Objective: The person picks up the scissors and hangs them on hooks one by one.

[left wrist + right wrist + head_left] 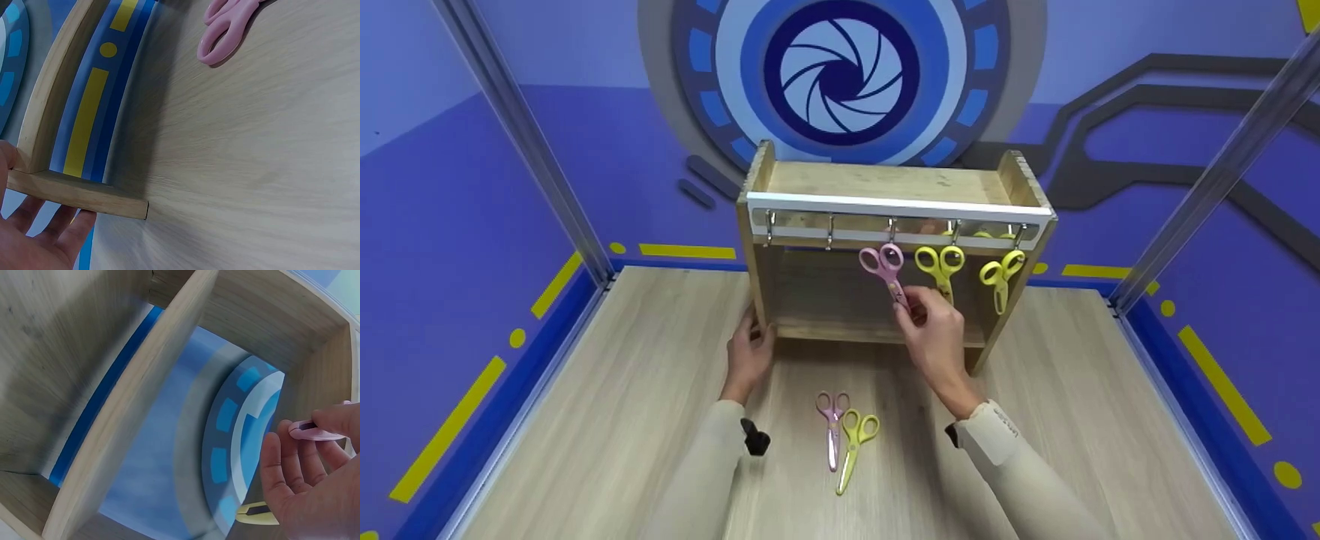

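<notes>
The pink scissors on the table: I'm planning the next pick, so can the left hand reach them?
Probably yes, after letting go: the left hand holds the wooden rack, with bare tabletop between hand and pink scissors.

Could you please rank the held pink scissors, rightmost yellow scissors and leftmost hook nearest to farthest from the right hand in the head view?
1. Held pink scissors: in the right hand.
2. Rightmost yellow scissors: hanging, right side.
3. Leftmost hook: far left.

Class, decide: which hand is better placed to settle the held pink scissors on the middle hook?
The right hand, probably: it pinches those pink scissors just below the middle hook. The left hand is lower, holding the left side of the wooden shelf, farther from that hook.
</notes>
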